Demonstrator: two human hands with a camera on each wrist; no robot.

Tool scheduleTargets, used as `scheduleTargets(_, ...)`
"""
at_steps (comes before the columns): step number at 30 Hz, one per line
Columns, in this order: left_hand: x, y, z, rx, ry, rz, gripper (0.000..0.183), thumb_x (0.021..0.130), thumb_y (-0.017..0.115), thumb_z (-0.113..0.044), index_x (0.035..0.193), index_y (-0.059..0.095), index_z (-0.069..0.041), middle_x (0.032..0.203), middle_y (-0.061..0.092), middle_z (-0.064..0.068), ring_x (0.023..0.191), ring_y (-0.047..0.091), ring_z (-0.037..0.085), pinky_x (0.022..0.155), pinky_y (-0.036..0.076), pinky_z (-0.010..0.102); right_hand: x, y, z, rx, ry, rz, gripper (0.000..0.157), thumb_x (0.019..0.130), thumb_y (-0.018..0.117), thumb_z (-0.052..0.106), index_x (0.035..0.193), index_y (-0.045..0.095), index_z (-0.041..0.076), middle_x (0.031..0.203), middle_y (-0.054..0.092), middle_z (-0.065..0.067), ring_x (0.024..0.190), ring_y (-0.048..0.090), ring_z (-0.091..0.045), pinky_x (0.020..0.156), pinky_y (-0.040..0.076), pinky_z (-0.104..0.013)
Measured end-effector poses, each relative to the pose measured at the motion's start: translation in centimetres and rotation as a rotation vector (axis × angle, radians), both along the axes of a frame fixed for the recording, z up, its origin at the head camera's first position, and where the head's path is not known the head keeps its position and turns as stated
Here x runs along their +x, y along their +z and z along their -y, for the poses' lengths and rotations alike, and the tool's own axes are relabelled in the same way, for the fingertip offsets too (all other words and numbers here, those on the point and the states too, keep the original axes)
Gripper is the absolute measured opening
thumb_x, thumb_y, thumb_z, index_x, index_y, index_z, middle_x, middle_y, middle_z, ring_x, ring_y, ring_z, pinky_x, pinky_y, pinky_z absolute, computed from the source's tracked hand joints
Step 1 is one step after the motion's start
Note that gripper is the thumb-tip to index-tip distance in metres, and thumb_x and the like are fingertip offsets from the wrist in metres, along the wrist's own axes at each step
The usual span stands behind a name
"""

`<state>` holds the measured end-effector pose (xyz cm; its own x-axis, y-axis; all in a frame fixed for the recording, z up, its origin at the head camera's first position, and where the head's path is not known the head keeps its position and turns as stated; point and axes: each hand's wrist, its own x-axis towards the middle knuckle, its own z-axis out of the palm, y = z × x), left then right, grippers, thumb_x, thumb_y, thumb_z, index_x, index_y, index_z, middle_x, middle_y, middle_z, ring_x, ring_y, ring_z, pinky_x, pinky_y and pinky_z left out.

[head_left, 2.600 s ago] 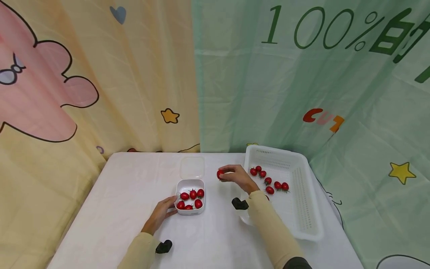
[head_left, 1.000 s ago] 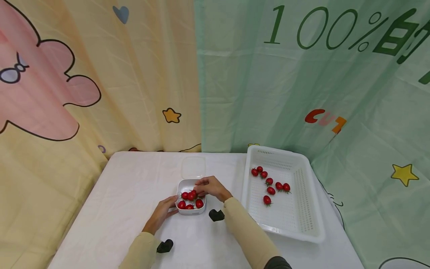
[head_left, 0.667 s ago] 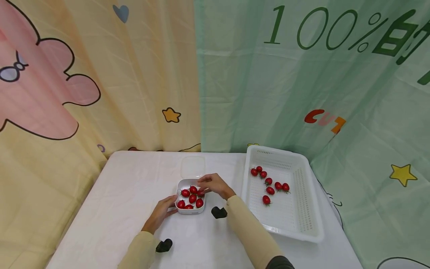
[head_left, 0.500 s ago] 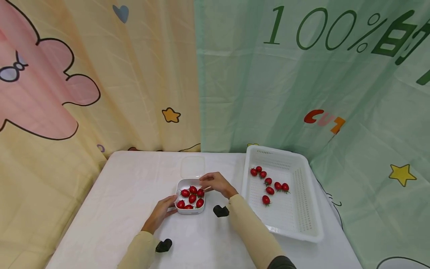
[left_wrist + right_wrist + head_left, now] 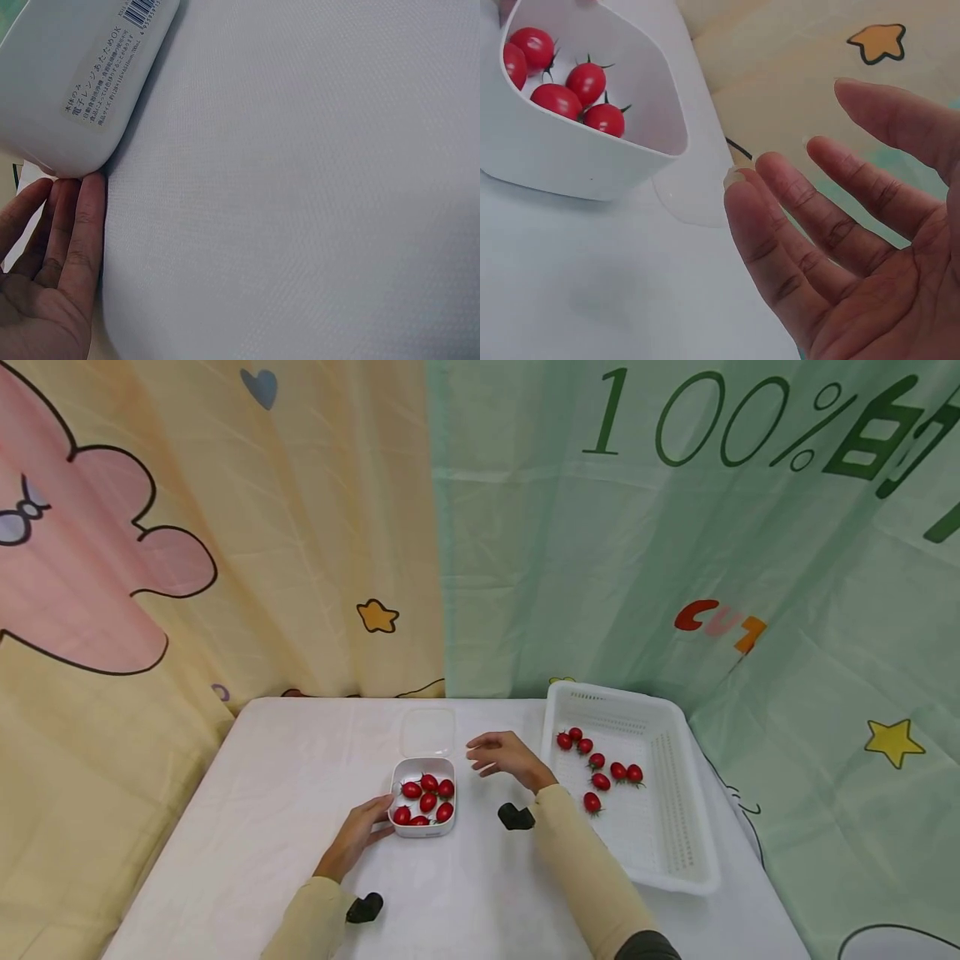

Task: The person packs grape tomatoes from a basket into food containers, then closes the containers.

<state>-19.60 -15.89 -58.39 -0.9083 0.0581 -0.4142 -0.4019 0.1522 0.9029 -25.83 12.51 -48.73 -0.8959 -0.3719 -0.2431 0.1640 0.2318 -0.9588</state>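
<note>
My left hand (image 5: 357, 837) rests its straight fingertips against the left side of a small white food container (image 5: 423, 831). Several red cherry tomatoes (image 5: 427, 802) with green stems lie inside it. In the left wrist view, the fingers (image 5: 82, 232) touch the lower corner of the container (image 5: 75, 90), which bears a printed label. My right hand (image 5: 510, 756) hovers between the container and a large white basket (image 5: 675, 827), holding nothing. Its fingers (image 5: 802, 202) are spread and relaxed in the right wrist view, beside the tomato-filled container (image 5: 630, 161).
More cherry tomatoes (image 5: 592, 802) are scattered in the perforated basket at the right. A clear lid (image 5: 427, 732) lies flat on the white tablecloth (image 5: 300, 760) behind the container. Printed curtains (image 5: 322, 527) stand behind the table.
My right hand brought a cherry tomato from the basket side into the small container, let it go, then drew back up and to the right. My left hand stayed at the container.
</note>
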Motion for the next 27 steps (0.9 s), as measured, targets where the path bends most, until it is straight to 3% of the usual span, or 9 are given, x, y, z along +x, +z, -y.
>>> scheduleTargets(4, -0.2, -0.1, 0.1, 0.004, 0.004, -0.004, 0.067, 0.098, 0.05, -0.044, 0.14, 0.04, 0.007, 0.137, 0.045, 0.027, 0.122, 0.047, 0.038, 0.098, 0.048, 0.043, -0.2, 0.2, -1.3, -0.014, -0.015, -0.012, 0.034, 0.095, 0.062, 0.016, 0.122, 0.059, -0.005, 0.11, 0.066, -0.016, 0.094, 0.066, -0.028, 0.082, 0.058, -0.038)
scheduleTargets(7, -0.1, -0.1, 0.1, 0.005, 0.0, -0.007, 0.066, 0.098, 0.051, -0.043, 0.14, 0.04, 0.007, 0.137, 0.045, 0.027, 0.122, 0.047, 0.038, 0.098, 0.048, 0.044, -0.2, 0.5, -2.3, -0.023, -0.028, -0.014, 0.032, 0.095, 0.061, 0.016, 0.121, 0.06, -0.002, 0.11, 0.066, -0.013, 0.1, 0.065, -0.035, 0.083, 0.057, -0.037)
scheduleTargets(18, 0.1, 0.0, 0.1, -0.006, -0.01, -0.019, 0.065, 0.099, 0.05, -0.041, 0.14, 0.04, 0.007, 0.136, 0.046, 0.027, 0.122, 0.047, 0.038, 0.098, 0.049, 0.043, 0.5, 0.7, -6.3, -0.129, -0.11, -0.038, 0.03, 0.097, 0.057, 0.012, 0.122, 0.058, -0.006, 0.116, 0.063, -0.023, 0.105, 0.062, -0.042, 0.087, 0.056, -0.04)
scheduleTargets(27, 0.1, 0.0, 0.0, -0.008, -0.006, -0.022, 0.066, 0.098, 0.051, -0.043, 0.139, 0.041, 0.008, 0.135, 0.047, 0.027, 0.12, 0.048, 0.038, 0.097, 0.049, 0.044, 1.1, 0.3, -8.6, -0.125, -0.205, -0.012, 0.032, 0.097, 0.058, 0.015, 0.121, 0.059, -0.006, 0.115, 0.065, -0.021, 0.096, 0.067, -0.029, 0.084, 0.057, -0.037)
